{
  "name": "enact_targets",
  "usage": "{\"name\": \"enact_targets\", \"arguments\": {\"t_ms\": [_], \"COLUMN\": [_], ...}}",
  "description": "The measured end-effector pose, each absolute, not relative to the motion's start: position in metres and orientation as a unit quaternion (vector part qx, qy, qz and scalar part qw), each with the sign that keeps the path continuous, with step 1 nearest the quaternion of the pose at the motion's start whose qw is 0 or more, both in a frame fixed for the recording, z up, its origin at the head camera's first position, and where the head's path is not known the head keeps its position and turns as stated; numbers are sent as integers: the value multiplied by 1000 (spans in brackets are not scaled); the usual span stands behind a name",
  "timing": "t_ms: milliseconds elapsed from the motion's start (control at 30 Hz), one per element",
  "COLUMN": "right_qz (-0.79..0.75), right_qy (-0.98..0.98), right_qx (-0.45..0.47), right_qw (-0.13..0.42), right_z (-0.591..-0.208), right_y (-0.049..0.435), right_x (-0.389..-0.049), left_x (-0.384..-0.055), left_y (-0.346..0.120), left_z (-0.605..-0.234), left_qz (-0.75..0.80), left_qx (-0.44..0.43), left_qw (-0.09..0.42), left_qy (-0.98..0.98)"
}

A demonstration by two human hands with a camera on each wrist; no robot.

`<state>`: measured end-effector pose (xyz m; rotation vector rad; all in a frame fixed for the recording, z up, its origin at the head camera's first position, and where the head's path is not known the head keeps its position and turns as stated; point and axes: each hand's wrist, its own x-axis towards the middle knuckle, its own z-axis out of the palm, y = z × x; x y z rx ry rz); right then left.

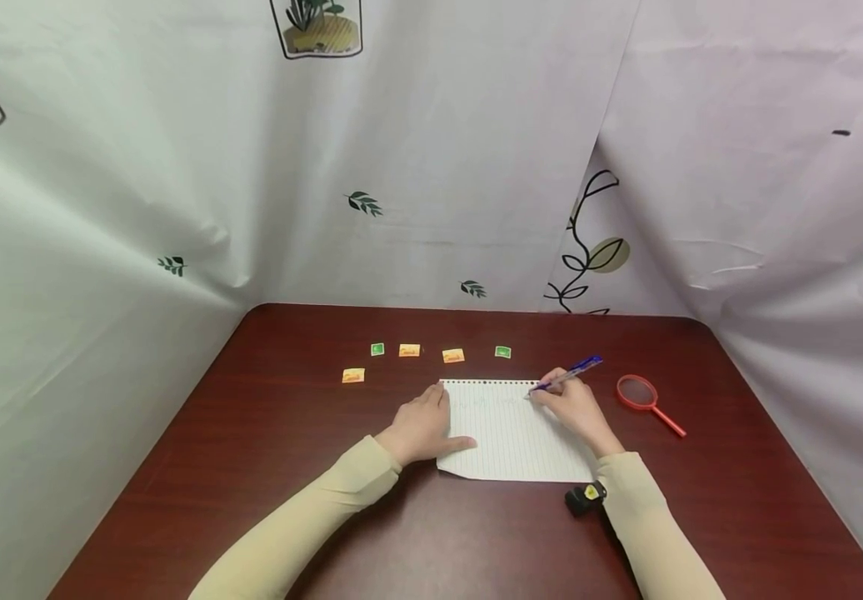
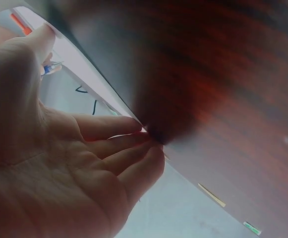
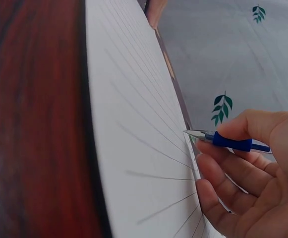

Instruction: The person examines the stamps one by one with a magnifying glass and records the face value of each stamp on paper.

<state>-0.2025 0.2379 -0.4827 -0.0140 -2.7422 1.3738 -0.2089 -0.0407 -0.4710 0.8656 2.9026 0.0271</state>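
While the pen (image 1: 580,367) is pinched in the right grip (image 1: 577,412), its tip set near the top edge of the paper (image 1: 510,442), the left edge is touched by the left grip (image 1: 418,427), unclenched, thumb laid across. Five cards (image 1: 410,351) are spread beyond; a magnifier (image 1: 637,392) is placed rightward. The paper is set well apart from the side edges of the tabletop (image 1: 251,467).

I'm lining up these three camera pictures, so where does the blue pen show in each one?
Head: the blue pen is right of centre, held in the right hand.
Left wrist: the blue pen is small, in the upper left.
Right wrist: the blue pen is right of centre, tip pointing left.
Shared landmark: the lined paper, a thin white strip in the left wrist view.
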Motion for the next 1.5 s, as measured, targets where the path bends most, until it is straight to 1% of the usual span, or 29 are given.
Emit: {"name": "enact_targets", "arguments": {"t_ms": [533,767,867,1167,1500], "right_qz": [444,525,520,458,437], "right_qy": [-895,-850,-852,-888,-898], "right_qx": [-22,-46,-53,-26,-14], "right_qw": [19,-2,4,34,44], "right_z": [-482,-479,-481,-483,-484], "right_y": [238,243,245,243,240], "right_x": [-201,-201,-202,-204,-205], "left_x": [-207,-207,-207,-209,-208], "left_y": [-40,-40,-40,-40,-40], "left_z": [-470,-470,-470,-471,-470], "left_qz": [10,19,19,21,18], "left_qx": [287,285,284,282,280], "left_qw": [58,60,61,65,68], "left_qy": [956,957,957,957,957]}}
